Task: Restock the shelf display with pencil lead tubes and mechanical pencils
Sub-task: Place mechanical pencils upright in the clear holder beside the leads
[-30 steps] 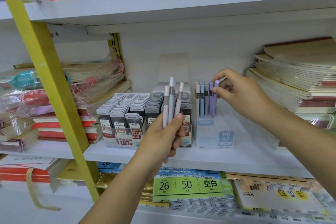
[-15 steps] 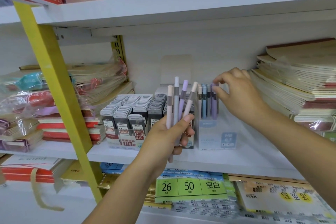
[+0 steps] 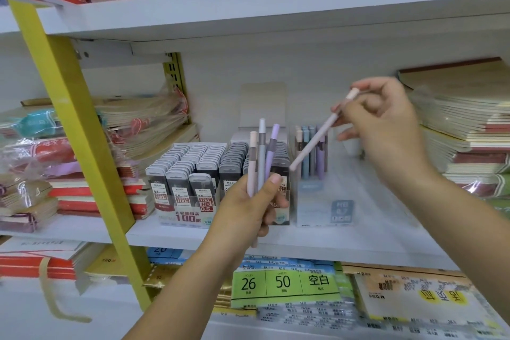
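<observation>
Left hand (image 3: 245, 210) grips three pencils (image 3: 260, 157) upright, just in front of the lead tube box (image 3: 193, 163) on the shelf (image 3: 358, 240). Right hand (image 3: 386, 132) pinches one pink pencil (image 3: 314, 143) near its cap. It is tilted, tip down-left, by the clear pencil box (image 3: 325, 201) between both hands.
</observation>
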The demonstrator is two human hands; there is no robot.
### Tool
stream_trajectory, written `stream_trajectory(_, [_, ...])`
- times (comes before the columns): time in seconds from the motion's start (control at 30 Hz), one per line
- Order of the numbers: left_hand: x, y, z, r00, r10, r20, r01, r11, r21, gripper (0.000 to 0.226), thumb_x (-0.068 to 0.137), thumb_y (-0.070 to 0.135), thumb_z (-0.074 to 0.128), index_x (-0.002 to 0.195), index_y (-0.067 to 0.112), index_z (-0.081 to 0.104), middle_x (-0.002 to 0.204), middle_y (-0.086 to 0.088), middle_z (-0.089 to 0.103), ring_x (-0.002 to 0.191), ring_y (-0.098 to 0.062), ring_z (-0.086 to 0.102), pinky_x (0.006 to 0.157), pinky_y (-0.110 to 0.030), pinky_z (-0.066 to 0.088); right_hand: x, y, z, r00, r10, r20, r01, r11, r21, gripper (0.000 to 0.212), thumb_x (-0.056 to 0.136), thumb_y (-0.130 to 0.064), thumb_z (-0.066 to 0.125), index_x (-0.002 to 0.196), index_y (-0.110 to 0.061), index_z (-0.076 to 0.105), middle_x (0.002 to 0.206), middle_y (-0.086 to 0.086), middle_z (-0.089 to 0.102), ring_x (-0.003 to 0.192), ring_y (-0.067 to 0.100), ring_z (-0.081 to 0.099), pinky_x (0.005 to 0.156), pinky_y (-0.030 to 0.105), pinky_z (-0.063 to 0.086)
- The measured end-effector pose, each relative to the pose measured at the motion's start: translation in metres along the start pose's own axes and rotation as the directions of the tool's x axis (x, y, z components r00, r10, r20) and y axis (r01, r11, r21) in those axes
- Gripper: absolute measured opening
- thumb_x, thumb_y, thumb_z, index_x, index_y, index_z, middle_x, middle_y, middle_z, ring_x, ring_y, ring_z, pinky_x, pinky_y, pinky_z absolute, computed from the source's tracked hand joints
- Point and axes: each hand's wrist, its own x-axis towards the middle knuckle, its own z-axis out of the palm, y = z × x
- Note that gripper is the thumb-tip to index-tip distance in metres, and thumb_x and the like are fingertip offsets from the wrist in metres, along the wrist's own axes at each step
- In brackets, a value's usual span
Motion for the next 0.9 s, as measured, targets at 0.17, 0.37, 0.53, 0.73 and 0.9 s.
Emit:
stream_trajectory(0.17, [-0.002,-0.001,-0.009,1.0,0.011,-0.021,-0.011,1.0,-0.013,0.063,0.075,0.057,0.063,0.106,0.002,0.059,0.065,0.003,0.056,0.047,-0.008,0.039,0.04,-0.019,0.03,0.007,0.025,-0.003,0.97,-0.077,0.23,0.171,0.89,-0.424,0.03,0.09,-0.02,0.066,0.093,-0.045,0.051,0.086,-0.009,0.066,0.079,0.016,0.068,0.072,0.046,0.057])
stream_trajectory(0.37, [-0.001,-0.002,-0.012,1.0,-0.012,0.002,0.012,0.999,-0.051,0.026,0.102,0.04,0.05,0.101,0.019,0.066,0.066,0.003,0.058,0.048,-0.008,0.041,0.038,-0.018,0.028,0.002,0.038,0.002,0.934,-0.074,0.35,0.268,0.793,-0.548,0.032,0.09,-0.019,0.067,0.096,-0.044,0.048,0.087,-0.014,0.065,0.075,0.003,0.067,0.075,0.042,0.058])
stream_trajectory(0.53, [-0.003,-0.001,-0.014,1.0,-0.006,-0.015,0.005,0.999,-0.041,0.027,0.102,0.041,0.05,0.101,0.019,0.065,0.067,0.004,0.06,0.049,-0.008,0.041,0.039,-0.018,0.029,0.001,0.036,0.006,0.926,-0.063,0.373,0.262,0.817,-0.513,0.025,0.088,-0.023,0.069,0.093,-0.038,0.05,0.086,-0.013,0.067,0.074,0.002,0.068,0.072,0.039,0.06])
stream_trajectory(0.73, [-0.004,-0.002,-0.013,1.0,-0.008,-0.029,0.008,1.0,-0.023,0.026,0.1,0.042,0.053,0.102,0.019,0.065,0.067,0.004,0.061,0.049,-0.009,0.042,0.04,-0.02,0.028,0.002,0.041,0.012,0.921,-0.056,0.386,0.286,0.771,-0.569,0.031,0.087,-0.025,0.071,0.092,-0.04,0.045,0.077,-0.01,0.066,0.068,0.007,0.064,0.068,0.034,0.055])
stream_trajectory(0.9, [-0.005,-0.001,-0.014,0.999,-0.014,-0.035,0.014,1.0,-0.005,0.024,0.098,0.042,0.057,0.098,0.021,0.067,0.069,0.003,0.062,0.051,-0.01,0.042,0.041,-0.021,0.029,0.006,0.048,0.017,0.94,-0.089,0.33,0.292,0.712,-0.639,0.032,0.082,-0.027,0.076,0.085,-0.035,0.044,0.069,-0.011,0.063,0.063,0.005,0.06,0.06,0.023,0.049])
